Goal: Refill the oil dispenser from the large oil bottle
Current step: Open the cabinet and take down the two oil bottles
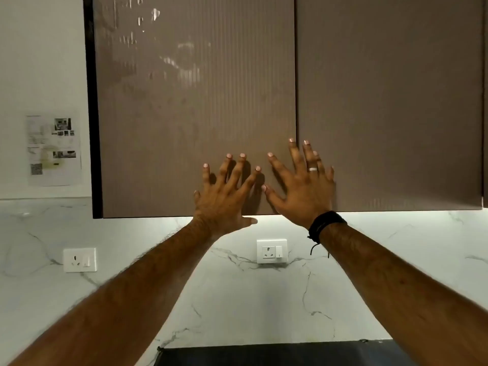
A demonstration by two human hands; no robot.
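Observation:
Neither the oil dispenser nor the large oil bottle is in view. My left hand [224, 196] is raised with fingers spread against the lower part of the left brown cabinet door [190, 101]. My right hand [303, 186], with a ring and a black wristband, is spread flat over the seam between that door and the right cabinet door [390, 101]. Both doors are closed. Both hands hold nothing.
A marble backsplash [237, 299] runs below the cabinet, with one white socket [272, 251] under my hands and another [79, 260] at the left. A printed sheet [52, 150] is stuck on the white wall at left. A dark surface [285, 355] shows at the bottom edge.

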